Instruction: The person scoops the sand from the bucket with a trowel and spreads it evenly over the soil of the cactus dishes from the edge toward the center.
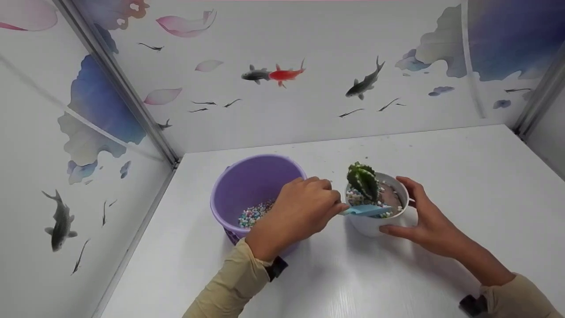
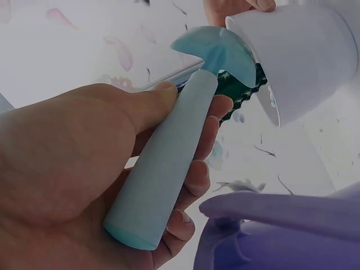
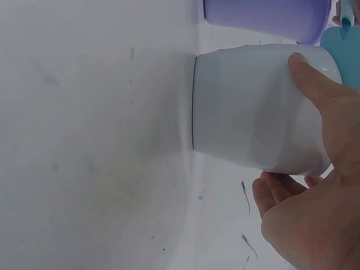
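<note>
My left hand grips the pale handle of a small blue trowel, fingers curled around it. The trowel's blade reaches over the near rim of a white pot. In the pot a green ribbed cactus leans toward the left, with colourful pebbles and brownish soil about its base. My right hand holds the pot from the right, thumb on its near side and fingers around the far side. Just left of the pot stands a purple bucket with multicoloured pebbles at its bottom.
Both vessels stand on a white table. A few small crumbs lie on it behind the pot. White panels printed with fish and petals rise at the back and on the left, joined by a metal corner post.
</note>
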